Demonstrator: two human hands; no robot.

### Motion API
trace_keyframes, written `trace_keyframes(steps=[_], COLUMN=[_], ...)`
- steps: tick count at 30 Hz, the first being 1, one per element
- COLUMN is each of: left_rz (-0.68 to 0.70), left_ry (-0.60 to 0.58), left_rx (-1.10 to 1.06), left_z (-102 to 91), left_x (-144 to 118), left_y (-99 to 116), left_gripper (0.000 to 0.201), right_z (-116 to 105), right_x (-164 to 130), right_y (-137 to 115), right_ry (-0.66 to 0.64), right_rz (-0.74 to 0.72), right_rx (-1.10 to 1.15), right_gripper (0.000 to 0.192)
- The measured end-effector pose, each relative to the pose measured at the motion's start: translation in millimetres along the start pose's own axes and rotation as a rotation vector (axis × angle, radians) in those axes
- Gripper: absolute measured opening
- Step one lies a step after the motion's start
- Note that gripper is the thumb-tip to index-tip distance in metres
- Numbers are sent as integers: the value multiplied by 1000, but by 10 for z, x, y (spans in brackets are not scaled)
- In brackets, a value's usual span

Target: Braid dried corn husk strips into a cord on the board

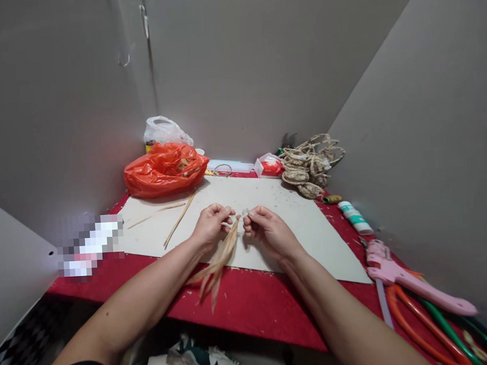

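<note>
Since both hands work up close, the dried husk bundle (225, 251) sits between them, tails draped past the off-white board's (311, 233) front edge, probably to keep its bunched top reachable. Left hand (213, 225): thumb and forefinger pressed together, can't tell on what. Right hand (266, 227) seems to pinch a pale filmy bit (245, 211). Any thread's too fine to see; the orange-red plastic bag (157, 179) mostly hides its contents.

The bare left arm (123, 314) reaches in from between seven and eight o'clock, the right (343, 302) from between four and five. Left hand (211, 224) and right hand (268, 229) face each other, slightly apart, thumbs and forefingers pinched.
</note>
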State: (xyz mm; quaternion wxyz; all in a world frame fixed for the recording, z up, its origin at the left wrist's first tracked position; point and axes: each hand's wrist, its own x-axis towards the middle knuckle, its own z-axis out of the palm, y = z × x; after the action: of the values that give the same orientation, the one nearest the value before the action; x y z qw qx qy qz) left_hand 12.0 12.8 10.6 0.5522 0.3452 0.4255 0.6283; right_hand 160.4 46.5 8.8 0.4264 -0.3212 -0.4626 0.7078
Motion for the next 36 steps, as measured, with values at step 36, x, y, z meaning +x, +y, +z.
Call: trace_keyframes(steps=[36], left_rz=[-154], left_ry=[-327], left_rx=[-8], left_z=[-30], left_x=[-1], left_y=[14], left_gripper=[42], right_z=[-11], right_x=[-63], right_y=[-137], right_ry=[-29], right_rz=[-94], right_rx=[-70], right_gripper=[21])
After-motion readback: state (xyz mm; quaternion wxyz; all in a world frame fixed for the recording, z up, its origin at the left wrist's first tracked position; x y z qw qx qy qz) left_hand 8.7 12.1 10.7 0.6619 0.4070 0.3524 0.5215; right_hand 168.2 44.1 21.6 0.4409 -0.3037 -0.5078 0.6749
